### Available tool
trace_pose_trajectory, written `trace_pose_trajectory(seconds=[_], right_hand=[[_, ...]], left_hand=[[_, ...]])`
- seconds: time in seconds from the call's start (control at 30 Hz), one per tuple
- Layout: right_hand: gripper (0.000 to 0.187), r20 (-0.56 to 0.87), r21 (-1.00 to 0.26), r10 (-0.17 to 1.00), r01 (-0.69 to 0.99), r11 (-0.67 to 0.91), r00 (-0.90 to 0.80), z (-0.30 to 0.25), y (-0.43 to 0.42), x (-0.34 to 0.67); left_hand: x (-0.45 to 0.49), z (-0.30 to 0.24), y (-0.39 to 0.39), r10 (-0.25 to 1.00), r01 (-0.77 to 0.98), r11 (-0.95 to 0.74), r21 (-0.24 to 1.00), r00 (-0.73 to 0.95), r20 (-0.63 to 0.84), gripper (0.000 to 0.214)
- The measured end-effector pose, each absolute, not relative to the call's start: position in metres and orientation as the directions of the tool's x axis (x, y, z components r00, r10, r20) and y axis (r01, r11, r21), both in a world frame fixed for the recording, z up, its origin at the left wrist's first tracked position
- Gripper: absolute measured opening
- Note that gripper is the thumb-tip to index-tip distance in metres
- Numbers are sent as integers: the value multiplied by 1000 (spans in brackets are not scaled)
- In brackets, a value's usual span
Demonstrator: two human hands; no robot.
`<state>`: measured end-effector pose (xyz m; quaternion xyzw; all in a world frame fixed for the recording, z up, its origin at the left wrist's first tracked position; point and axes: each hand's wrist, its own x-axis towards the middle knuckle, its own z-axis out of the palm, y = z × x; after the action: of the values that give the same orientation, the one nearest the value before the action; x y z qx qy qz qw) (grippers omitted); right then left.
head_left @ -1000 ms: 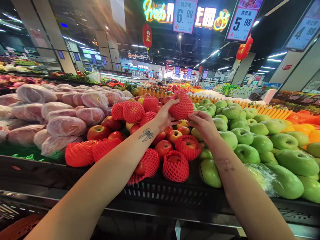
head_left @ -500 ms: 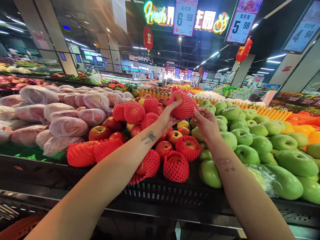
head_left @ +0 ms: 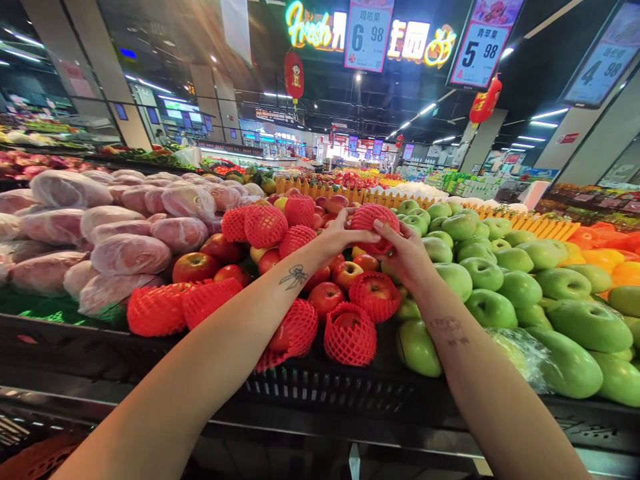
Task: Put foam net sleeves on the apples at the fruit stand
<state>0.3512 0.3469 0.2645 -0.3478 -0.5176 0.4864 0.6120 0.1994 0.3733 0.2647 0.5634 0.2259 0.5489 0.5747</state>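
Note:
Both my hands hold one red apple in a red foam net point(head_left: 376, 221) above the heap of red apples point(head_left: 325, 297). My left hand point(head_left: 340, 239) grips its left side, thumb on top. From the right, my right hand point(head_left: 405, 253) closes its fingers over the net. Under them lie more netted apples point(head_left: 350, 337) and bare red ones in a black crate point(head_left: 320, 387).
Green apples point(head_left: 500, 287) fill the bin to the right, with oranges point(head_left: 610, 260) beyond. Plastic-wrapped pink fruit point(head_left: 130, 253) is stacked on the left. Loose red foam nets point(head_left: 165, 307) lie at the crate's front left. Price signs point(head_left: 369, 30) hang overhead.
The netted apple has come down a little toward the heap. My right hand rose from under it and now clasps its right side.

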Motion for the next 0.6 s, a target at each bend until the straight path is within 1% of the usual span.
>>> trace_pose_trajectory(seconds=[0.1,0.17,0.27,0.4,0.6], right_hand=[[52,268,-931,963,-260,257,-9,263,348,350],[51,255,-933,967,-270,237,-30,263,347,349],[51,248,-937,967,-269,224,-58,263,346,346],[52,279,-934,959,-245,260,-44,261,346,345],[54,329,-927,939,-220,302,-98,254,351,345]], left_hand=[[196,271,372,904,-433,-175,884,286,318,37],[195,275,371,907,-429,-216,877,244,342,31],[197,277,373,907,-461,-309,832,121,404,29],[200,276,376,912,-515,-366,775,-32,409,33],[196,276,379,895,-486,-424,764,-96,436,34]])
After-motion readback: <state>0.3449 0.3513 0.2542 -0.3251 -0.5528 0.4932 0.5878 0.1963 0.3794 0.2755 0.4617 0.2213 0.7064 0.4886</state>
